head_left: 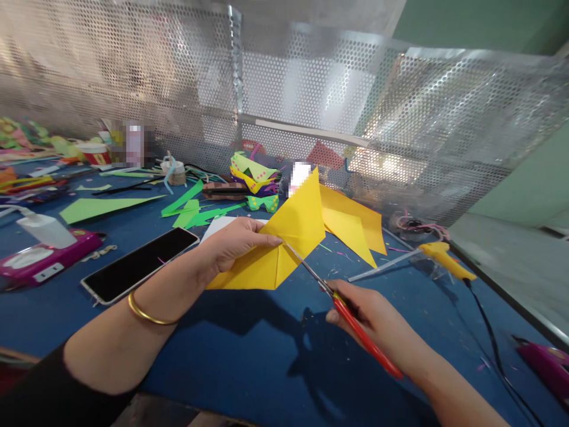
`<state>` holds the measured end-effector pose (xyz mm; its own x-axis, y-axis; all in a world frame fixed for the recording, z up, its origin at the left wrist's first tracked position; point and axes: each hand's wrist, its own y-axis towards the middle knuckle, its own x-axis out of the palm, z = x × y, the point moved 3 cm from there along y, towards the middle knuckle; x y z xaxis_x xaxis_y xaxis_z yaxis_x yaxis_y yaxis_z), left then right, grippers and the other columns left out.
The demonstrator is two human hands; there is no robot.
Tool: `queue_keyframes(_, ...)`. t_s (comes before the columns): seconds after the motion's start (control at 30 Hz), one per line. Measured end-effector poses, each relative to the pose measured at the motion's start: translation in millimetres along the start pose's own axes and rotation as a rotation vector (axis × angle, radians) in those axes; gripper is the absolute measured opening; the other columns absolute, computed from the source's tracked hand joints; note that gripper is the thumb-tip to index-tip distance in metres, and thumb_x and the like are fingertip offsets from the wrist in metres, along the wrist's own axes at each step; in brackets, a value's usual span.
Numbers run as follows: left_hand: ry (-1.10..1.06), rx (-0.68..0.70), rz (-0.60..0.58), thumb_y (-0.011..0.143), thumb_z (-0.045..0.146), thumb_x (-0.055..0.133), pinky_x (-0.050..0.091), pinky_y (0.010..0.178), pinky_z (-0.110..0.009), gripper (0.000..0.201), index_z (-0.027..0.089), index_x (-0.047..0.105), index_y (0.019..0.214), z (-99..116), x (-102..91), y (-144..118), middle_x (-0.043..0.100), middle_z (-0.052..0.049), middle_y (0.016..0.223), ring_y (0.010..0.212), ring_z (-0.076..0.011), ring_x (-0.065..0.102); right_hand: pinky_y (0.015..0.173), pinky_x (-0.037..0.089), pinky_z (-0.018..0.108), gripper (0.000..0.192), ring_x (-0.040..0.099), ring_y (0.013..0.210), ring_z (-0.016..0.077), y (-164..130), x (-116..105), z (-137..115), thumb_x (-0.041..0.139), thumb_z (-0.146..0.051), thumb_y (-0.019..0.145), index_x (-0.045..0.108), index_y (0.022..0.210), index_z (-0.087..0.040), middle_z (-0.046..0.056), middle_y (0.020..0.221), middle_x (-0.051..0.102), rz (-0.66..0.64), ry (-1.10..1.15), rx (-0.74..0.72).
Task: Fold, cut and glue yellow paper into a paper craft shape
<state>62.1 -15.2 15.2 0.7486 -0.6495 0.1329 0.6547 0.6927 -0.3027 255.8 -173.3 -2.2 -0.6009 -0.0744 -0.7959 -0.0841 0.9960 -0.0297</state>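
Pinched between the thumb and fingers of my left hand (242, 240) is a folded sheet of yellow paper (300, 216), held up above the blue table. My right hand (367, 311) grips red-handled scissors (362, 335). Their blades meet the paper close to my left thumb, along a line between its upper and lower parts. Just behind it lie more yellow paper pieces (353, 222). A white sheet (217, 228) shows partly beneath my left hand.
A black-screened phone (142, 264) lies left, beside a magenta power strip (57, 255). Green paper scraps (193, 210) and paper masks (255, 175) sit toward the back. At right rests a yellow glue gun (444, 258) with a trailing cord. A perforated metal screen (302, 83) borders the table (249, 367).
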Motion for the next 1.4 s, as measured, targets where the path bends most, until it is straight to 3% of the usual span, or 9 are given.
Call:
queue_keyframes(0.33,0.005,0.008,0.009,0.064,0.029,0.082,0.057,0.071,-0.032,0.025,0.021,0.077,0.088,-1,3.6,0,0.078,-0.007,0.089,0.078,-0.0233,0.072,0.054,0.034,0.022,0.019,0.045,0.060,0.0134,-2,-3,1,0.059,-0.041,0.087,0.057,0.093,-0.023,-0.002,0.070,0.053,0.024,-0.035,0.018)
queue_keyframes(0.63,-0.021,-0.066,-0.012,0.061,0.028,0.084,0.057,0.070,-0.032,0.027,0.016,0.077,0.084,-1,8.1,-3,0.078,-0.008,0.086,0.074,-0.0228,0.072,0.051,0.029,0.023,0.036,0.035,0.058,0.0121,-5,-4,9,0.049,-0.055,0.091,0.057,0.101,-0.021,-0.004,0.067,0.043,-0.101,0.221,-0.040)
queue_keyframes(0.83,-0.005,-0.042,0.013,0.060,0.028,0.085,0.055,0.070,-0.032,0.025,0.016,0.077,0.081,-3,8.1,-2,0.078,-0.009,0.085,0.073,-0.0225,0.071,0.052,0.027,0.024,0.029,0.034,0.057,0.0113,-3,0,7,0.051,-0.050,0.092,0.055,0.091,-0.021,-0.005,0.065,0.041,-0.066,0.133,-0.022)
queue_keyframes(1.17,0.002,-0.054,0.017,0.062,0.029,0.084,0.057,0.071,-0.033,0.024,0.017,0.077,0.082,-4,6.5,-1,0.078,-0.008,0.083,0.074,-0.0234,0.072,0.055,0.031,0.024,0.033,0.040,0.059,0.0116,-1,3,0,0.048,-0.053,0.094,0.053,0.085,-0.021,-0.004,0.066,0.048,-0.059,0.104,-0.016)
queue_keyframes(1.4,0.012,-0.048,-0.003,0.064,0.028,0.083,0.056,0.076,-0.034,0.021,0.019,0.078,0.083,-4,6.2,-1,0.078,-0.008,0.087,0.079,-0.0238,0.072,0.052,0.031,0.024,0.030,0.042,0.057,0.0121,-2,1,-3,0.051,-0.050,0.093,0.058,0.091,-0.021,-0.004,0.064,0.051,-0.051,0.062,0.007)
